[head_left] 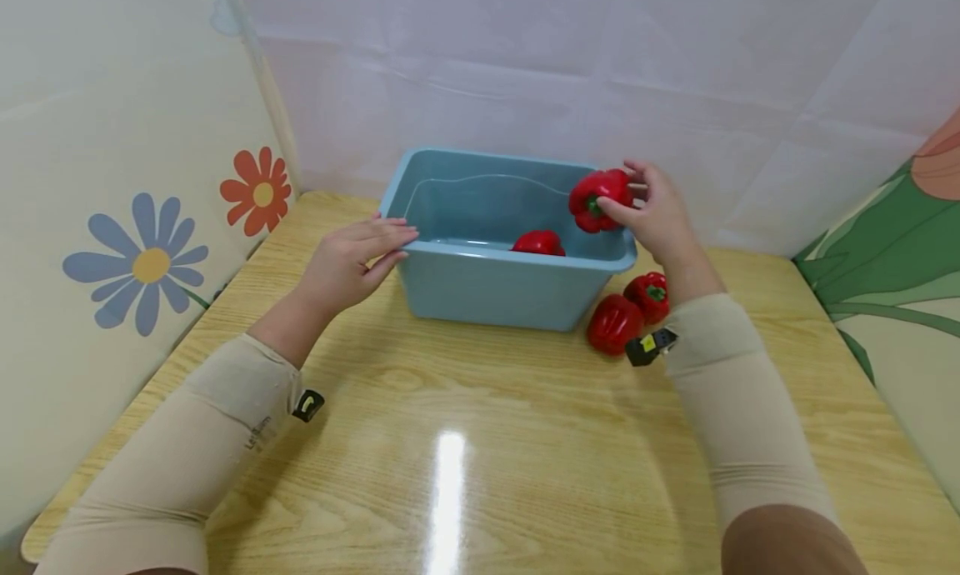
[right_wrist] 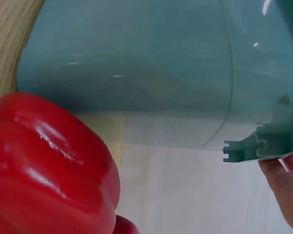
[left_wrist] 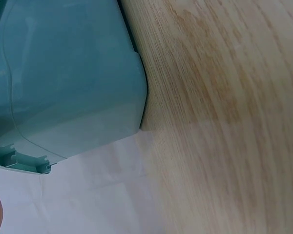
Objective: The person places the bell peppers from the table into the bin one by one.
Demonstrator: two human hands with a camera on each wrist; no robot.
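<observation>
Pinching a pepper [head_left: 602, 193] in the right fingers [head_left: 641, 172] over the bin's [head_left: 487, 287] right end.
Resting straight left fingers [head_left: 386, 235] on its front left corner, likely to steady it near the counter's [head_left: 360, 442] back edge, with two peppers [head_left: 615, 325] by its front right corner, seemingly for easy reach.

The head view looks forward and down across the desk [head_left: 555, 442]. Both wrist views share the blue bin [head_left: 487, 292], close up.

The table [head_left: 375, 442] bears a bin [head_left: 495, 290] and two peppers [head_left: 613, 325].
</observation>
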